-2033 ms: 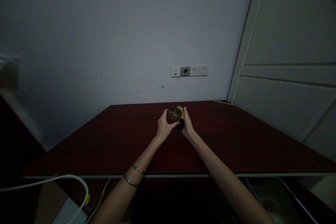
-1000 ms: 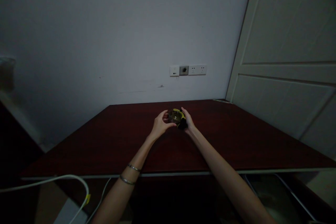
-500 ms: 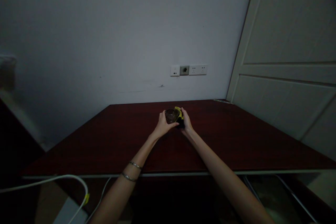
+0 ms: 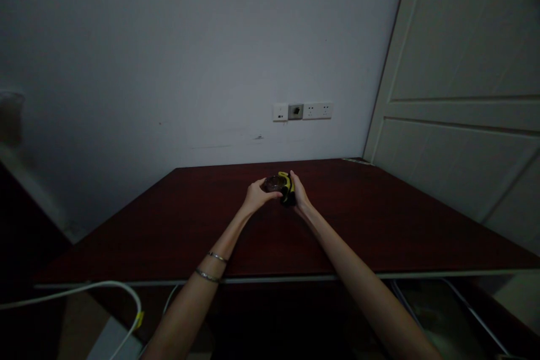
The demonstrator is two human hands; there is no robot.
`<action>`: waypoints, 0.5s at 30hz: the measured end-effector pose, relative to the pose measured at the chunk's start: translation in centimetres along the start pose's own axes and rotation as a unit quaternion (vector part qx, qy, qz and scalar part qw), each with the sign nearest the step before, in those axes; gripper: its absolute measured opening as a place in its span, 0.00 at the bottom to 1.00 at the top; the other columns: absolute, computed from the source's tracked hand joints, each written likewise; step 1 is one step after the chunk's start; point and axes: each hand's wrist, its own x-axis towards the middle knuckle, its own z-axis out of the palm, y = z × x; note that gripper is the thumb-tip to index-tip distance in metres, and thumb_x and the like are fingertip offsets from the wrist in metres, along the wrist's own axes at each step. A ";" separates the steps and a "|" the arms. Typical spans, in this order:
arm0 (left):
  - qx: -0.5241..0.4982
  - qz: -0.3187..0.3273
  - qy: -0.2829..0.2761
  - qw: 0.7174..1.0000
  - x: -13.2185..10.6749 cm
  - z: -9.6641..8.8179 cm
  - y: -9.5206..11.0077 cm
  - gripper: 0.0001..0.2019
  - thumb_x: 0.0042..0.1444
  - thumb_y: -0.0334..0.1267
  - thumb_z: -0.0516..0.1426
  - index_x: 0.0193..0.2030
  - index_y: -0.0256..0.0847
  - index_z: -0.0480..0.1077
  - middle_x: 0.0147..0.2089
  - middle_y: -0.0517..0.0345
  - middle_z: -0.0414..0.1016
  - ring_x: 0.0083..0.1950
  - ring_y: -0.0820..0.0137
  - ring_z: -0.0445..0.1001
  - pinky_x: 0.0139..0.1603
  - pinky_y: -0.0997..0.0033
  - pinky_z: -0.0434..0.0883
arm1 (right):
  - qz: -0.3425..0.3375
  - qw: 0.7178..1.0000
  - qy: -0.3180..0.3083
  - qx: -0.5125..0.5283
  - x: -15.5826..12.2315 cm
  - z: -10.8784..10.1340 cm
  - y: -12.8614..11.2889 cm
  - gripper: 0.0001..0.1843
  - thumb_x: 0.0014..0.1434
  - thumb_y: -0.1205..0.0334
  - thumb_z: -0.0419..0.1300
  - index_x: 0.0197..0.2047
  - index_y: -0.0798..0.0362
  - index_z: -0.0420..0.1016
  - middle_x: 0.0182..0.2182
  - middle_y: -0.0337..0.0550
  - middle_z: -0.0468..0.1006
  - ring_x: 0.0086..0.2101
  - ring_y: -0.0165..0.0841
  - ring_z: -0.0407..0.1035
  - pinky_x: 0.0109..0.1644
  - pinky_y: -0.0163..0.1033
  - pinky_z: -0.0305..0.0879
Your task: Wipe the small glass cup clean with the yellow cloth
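Over the middle of the dark red table [image 4: 202,225], my left hand [image 4: 255,197] is closed around a small clear glass bowl [image 4: 273,183], thumb on the near side and fingers on the far side. My right hand [image 4: 301,194] grips a yellow-and-black thing [image 4: 288,188] that looks like a folded cloth and presses against the bowl's right side. Its exact kind is too dim to make out. Two silvery bracelets circle my left forearm. The bowl's underside is partly hidden by my left thumb.
White wall sockets [image 4: 317,111] sit on the wall behind the table. A pale panelled door [image 4: 459,67] stands at the right. At the lower left a white cable [image 4: 113,283] with a yellow tag loops near the table's front edge.
My left hand has shifted slightly left and the bowl has tilted, so it looks flatter. More of the yellow-and-black thing shows between the bowl and my right hand.
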 end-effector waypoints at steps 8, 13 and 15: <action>0.080 0.036 -0.054 0.995 0.1 -0.9 0.9 0.29 0.31 0.45 0.67 0.45 0.39 0.72 0.38 0.54 0.69 0.41 0.66 0.69 0.45 0.63 0.67 | 0.104 0.993 -0.058 0.016 -0.4 -0.6 -1.5 0.22 0.58 0.51 0.46 0.37 0.57 0.75 0.24 0.45 0.79 0.31 0.38 0.74 0.36 0.41 0.70; 0.059 0.055 -0.001 0.997 0.4 -0.6 1.5 0.34 0.29 0.42 0.68 0.48 0.38 0.69 0.38 0.55 0.66 0.38 0.69 0.68 0.42 0.65 0.68 | 0.086 0.994 -0.050 0.047 -0.2 -0.5 -1.4 0.20 0.57 0.51 0.48 0.37 0.57 0.74 0.26 0.44 0.79 0.31 0.37 0.74 0.36 0.40 0.70; 0.012 0.028 0.034 0.999 0.2 -0.2 1.5 0.38 0.29 0.40 0.69 0.51 0.36 0.65 0.39 0.53 0.68 0.38 0.69 0.69 0.41 0.66 0.69 | 0.064 0.996 -0.033 0.057 -0.2 -0.4 -1.4 0.19 0.57 0.53 0.48 0.36 0.56 0.75 0.26 0.43 0.79 0.30 0.35 0.74 0.36 0.39 0.70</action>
